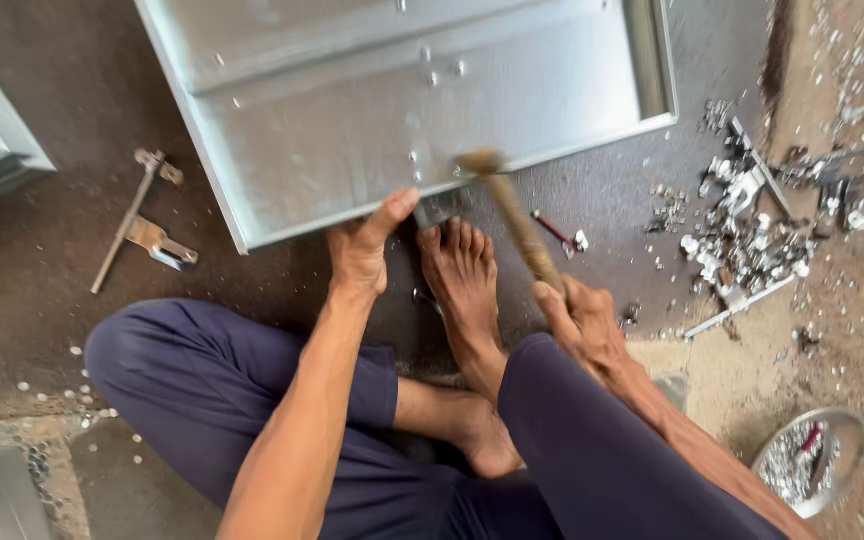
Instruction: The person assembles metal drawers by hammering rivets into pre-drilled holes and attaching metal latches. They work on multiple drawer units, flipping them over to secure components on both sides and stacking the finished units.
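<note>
R hand (pixel 584 318) grip tight on hammer (pixel 514 215), head blurry at sheet's near edge | L hand (pixel 364 250) pressing metal sheet (pixel 392 110) at 12 o'clock on floor, fingers bent, holding nothing | tip: small taps; keep thumb, toes (pixel 457 240) back

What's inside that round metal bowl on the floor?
The round metal bowl holds a heap of small silvery metal bits and a tool with a red handle lying on top. Whatever lies beneath the heap is covered.
</note>
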